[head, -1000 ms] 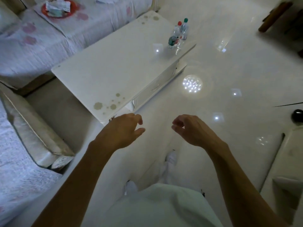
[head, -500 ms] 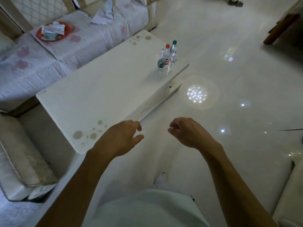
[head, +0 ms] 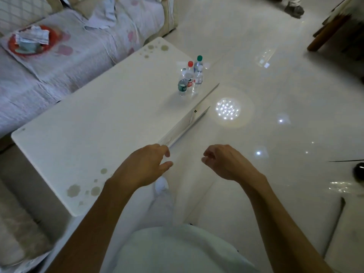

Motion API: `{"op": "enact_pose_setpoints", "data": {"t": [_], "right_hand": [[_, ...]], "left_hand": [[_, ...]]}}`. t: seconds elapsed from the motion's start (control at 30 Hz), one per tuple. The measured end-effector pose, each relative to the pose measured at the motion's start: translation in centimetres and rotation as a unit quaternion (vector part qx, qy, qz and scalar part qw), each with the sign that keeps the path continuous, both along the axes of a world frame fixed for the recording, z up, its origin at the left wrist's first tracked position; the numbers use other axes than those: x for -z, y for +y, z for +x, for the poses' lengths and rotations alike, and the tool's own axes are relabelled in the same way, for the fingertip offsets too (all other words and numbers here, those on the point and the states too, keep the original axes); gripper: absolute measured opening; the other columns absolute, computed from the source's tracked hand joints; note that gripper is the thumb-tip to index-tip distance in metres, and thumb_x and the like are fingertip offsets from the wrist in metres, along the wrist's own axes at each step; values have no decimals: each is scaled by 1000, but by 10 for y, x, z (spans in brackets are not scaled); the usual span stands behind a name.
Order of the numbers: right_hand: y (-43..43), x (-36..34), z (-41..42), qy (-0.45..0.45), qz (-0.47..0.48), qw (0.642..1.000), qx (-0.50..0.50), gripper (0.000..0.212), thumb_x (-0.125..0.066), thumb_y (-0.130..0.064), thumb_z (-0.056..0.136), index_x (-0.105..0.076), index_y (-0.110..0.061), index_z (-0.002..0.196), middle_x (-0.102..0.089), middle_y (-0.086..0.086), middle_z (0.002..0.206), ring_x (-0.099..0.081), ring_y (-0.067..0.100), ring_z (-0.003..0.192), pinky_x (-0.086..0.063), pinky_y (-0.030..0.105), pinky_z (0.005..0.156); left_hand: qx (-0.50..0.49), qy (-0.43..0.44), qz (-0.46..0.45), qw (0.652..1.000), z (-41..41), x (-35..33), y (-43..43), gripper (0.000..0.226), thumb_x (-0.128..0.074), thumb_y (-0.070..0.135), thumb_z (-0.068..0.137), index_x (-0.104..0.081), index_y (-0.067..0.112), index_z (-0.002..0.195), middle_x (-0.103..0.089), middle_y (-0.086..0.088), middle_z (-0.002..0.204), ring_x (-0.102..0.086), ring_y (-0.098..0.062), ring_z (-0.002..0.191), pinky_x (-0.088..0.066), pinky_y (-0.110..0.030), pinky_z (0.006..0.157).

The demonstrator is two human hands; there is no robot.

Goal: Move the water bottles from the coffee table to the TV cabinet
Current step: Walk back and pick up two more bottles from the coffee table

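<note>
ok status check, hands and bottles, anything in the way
Left hand and right hand both open, empty. Water bottles upright, clustered at far edge of coffee table, untouched. Nothing in the way.

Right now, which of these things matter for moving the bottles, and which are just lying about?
Part of the job:
water bottles
coffee table
left hand, empty
right hand, empty

Just lying about:
red plate with papers, on the sofa
sofa
black ball on the floor

Red plate [head: 29,43] (holding papers) on the sofa [head: 82,56].
</note>
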State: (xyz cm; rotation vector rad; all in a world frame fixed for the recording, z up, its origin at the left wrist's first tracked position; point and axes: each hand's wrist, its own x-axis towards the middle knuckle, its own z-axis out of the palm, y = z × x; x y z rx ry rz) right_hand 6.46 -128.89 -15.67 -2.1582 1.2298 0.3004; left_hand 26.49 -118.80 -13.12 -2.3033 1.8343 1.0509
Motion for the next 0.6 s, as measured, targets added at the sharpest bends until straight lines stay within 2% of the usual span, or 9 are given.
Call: {"op": "enact_pose_setpoints", "data": {"t": [0.2,0.43,0.6], "right_hand": [[-62,-13,38,19,-5,1000,20,36,-52,-35,97,-62,-11,120,-66,5,116,-60,15,95,-51,32,88],[-119,-12,72,39,-2,998,40,33,-53,-35,97,-64,-11,117,-66,4,111,-53,11,85,-40,23,76],[-154,-7,94,36,10,999,33,33,-52,-35,97,-64,-11,116,-67,4,112,-56,12,86,-43,23,77]], "left_hand": [[31,0,-11,999,56,6,-77,39,-51,45,93,-54,22,124,-60,0,124,-59,-16,104,-46,-27,90],[45,-4,-28,999,104,5,-142,40,-50,44,94,-53,21,126,-59,-1,125,-58,-18,107,-46,-28,90],[40,-7,-15,999,120,11,-172,40,-49,44,95,-53,21,126,-59,-1,126,-58,-18,108,-45,-28,91]]}}
